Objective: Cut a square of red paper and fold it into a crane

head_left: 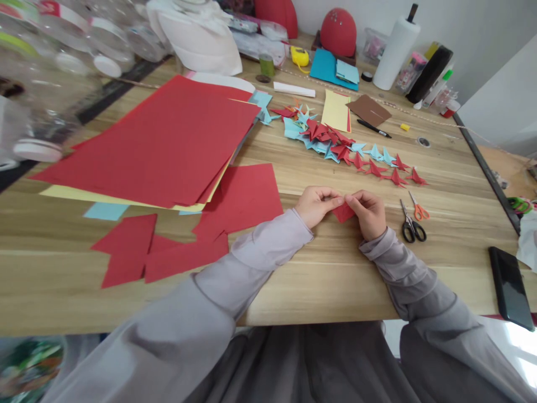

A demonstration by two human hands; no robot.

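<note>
Centrally, one small folded piece of red paper [343, 213], held between two bare hands; whether it touches the wood cannot be told. Left hand [318, 205]: at the piece's left, thumb and forefinger pinching its upper edge. Right hand [369, 214]: at the piece's right, thumb and forefinger likewise pinching; both in contact, neither nearer. Long axis of the piece: unclear, fingertips covering its top; the visible part narrows toward the person. Counter [302, 285], pale brown streaked wood, below the piece. Beyond the piece: a cluster of pointed red and light-blue folded paper figures [358, 162]. Near, to its right: black-handled metal scissors [413, 228] and smaller orange-handled scissors [420, 212]. Left of it: flat cut red paper pieces [254, 196]; farther left, a stack of large red paper sheets [163, 140]. Well right of it: a black rectangular phone [509, 285]
</note>
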